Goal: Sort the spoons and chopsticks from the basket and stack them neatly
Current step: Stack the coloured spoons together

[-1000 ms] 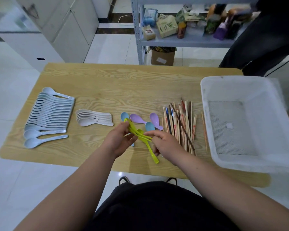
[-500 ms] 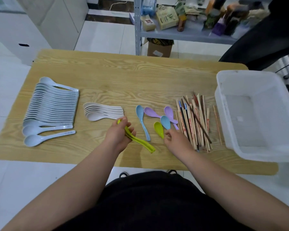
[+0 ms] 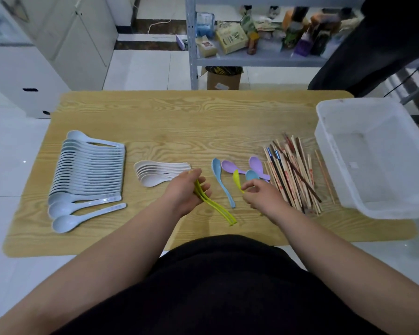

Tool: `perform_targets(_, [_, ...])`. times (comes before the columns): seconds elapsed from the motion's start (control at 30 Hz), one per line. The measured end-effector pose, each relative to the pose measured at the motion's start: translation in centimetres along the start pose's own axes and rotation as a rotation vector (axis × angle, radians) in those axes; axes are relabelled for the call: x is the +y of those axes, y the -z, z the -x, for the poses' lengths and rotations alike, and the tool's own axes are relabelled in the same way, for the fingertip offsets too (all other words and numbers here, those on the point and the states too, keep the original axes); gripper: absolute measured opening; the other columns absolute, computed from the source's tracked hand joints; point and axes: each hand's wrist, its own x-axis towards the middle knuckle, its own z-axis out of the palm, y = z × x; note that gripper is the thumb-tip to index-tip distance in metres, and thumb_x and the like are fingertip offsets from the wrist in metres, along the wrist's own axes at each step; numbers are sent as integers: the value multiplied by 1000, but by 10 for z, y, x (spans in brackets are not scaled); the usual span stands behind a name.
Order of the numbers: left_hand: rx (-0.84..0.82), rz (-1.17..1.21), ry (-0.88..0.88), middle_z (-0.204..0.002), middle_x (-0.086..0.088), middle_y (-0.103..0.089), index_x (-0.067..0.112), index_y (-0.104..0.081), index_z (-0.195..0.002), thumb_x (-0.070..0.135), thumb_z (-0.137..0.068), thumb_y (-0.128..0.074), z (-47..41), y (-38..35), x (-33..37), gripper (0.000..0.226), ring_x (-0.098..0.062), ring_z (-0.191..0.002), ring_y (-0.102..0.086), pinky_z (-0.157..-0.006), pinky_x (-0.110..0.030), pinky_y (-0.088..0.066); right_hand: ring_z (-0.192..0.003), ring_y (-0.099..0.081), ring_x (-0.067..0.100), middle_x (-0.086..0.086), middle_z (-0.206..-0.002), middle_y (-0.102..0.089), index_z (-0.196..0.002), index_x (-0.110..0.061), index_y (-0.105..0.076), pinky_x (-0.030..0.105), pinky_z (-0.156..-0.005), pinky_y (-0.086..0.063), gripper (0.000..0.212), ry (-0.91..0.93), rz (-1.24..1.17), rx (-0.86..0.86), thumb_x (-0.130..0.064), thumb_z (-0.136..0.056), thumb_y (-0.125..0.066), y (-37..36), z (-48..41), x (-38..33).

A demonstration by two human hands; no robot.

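My left hand (image 3: 185, 191) grips a small stack of yellow-green spoons (image 3: 217, 209), their handles pointing toward me. My right hand (image 3: 261, 195) pinches the handle of a single yellow-green spoon (image 3: 236, 179), lifted bowl-up. A blue spoon (image 3: 221, 182) lies between my hands. Two purple spoons (image 3: 255, 165) and another blue spoon (image 3: 251, 175) lie just beyond my right hand. A pile of chopsticks (image 3: 293, 175) lies to the right. A long row of pale blue spoons (image 3: 90, 170) and a short stack of white spoons (image 3: 159, 174) sit at the left.
The white plastic basket (image 3: 329, 153) stands at the table's right edge with nothing visible inside. The wooden table (image 3: 191, 122) has bare surface at the back. A metal shelf (image 3: 252, 56) with boxes stands behind, and a person in dark clothes (image 3: 377, 44) stands at the far right.
My right hand let go of the stack, moved right and picked up a single yellow-green spoon from the table. My left hand kept hold of the green stack.
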Motion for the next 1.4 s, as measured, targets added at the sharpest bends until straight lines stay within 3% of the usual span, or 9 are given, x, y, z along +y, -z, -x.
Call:
perform_targets(0.2, [-111, -33, -27, -104, -20, -64, 0, -60, -107, 21, -103, -53, 13, -14, 11, 22, -32, -87, -70, -72, -46, -59, -78, -71, 22, 5, -85, -68, -103, -17, -71, 40, -74, -59, 20, 121, -369, -215, -5, -87, -75, -12, 42, -49])
perform_targets(0.33, [-133, -61, -94, -71, -9, -74, -1, -55, -108, 24, -106, -46, 20, -16, 10, 26, -23, -67, -74, -74, -45, -58, -90, -74, 33, 14, -110, -72, -112, -8, -67, 41, -69, -62, 20, 49, -504, -317, 0, -94, -65, -17, 58, -58])
perform_targets(0.4, [-129, -54, -109, -75, -10, -73, -2, -52, -116, 23, -106, -47, 23, -13, 8, 27, -23, -70, -75, -71, -44, -59, -92, -74, 34, 9, -120, -70, -118, -6, -65, 38, -63, -62, 23, 25, -529, -337, 0, -96, -61, -19, 64, -59])
perform_targets(0.6, [-68, -23, -79, -90, -9, -61, 7, -58, -100, 26, -106, -48, 35, -13, -1, 22, -22, -80, -63, -70, -40, -59, -79, -75, 25, 6, -112, -72, -116, -16, -67, 27, -50, -52, 19, -22, -448, -318, -12, -99, -61, -31, 77, -54])
perform_targets(0.7, [-48, -13, -95, -91, -8, -58, 10, -57, -104, 21, -105, -50, 35, -11, -5, 14, -21, -79, -60, -67, -39, -59, -87, -75, 28, 7, -111, -73, -120, -20, -66, 29, -56, -53, 27, 0, -425, -350, -15, -94, -70, -32, 80, -45])
perform_targets(0.8, [-42, -41, -122, -95, -7, -57, 15, -55, -111, 20, -104, -50, 31, -8, -9, 10, -24, -86, -62, -81, -49, -56, -96, -74, 30, 10, -103, -73, -119, -24, -68, 37, -67, -58, 31, 34, -338, -342, -9, -92, -71, -29, 79, -37])
perform_targets(1.1, [49, 25, -161, -96, -9, -59, 13, -58, -99, 10, -98, -54, 27, -15, 0, 5, -26, -88, -62, -77, -45, -57, -77, -72, 23, 8, -103, -75, -127, -31, -64, 32, -65, -55, 33, -8, -311, -472, -16, -98, -65, -19, 58, -42])
perform_targets(1.23, [92, 123, -160, -84, -9, -57, 10, -56, -90, 9, -96, -52, 22, -19, 10, 7, -23, -76, -58, -76, -43, -54, -55, -48, 13, 8, -88, -66, -127, -12, -61, 25, -52, -41, 26, -114, -360, -578, -22, -104, -55, -13, 44, -48])
perform_targets(1.4, [130, 122, -151, -72, -7, -51, 10, -53, -89, 4, -93, -51, 17, -32, 8, 7, -18, -63, -53, -67, -36, -53, -51, -35, 10, -1, -71, -52, -121, -6, -67, 24, -50, -29, 51, -209, -313, -625, -50, -103, -47, -11, 23, -45])
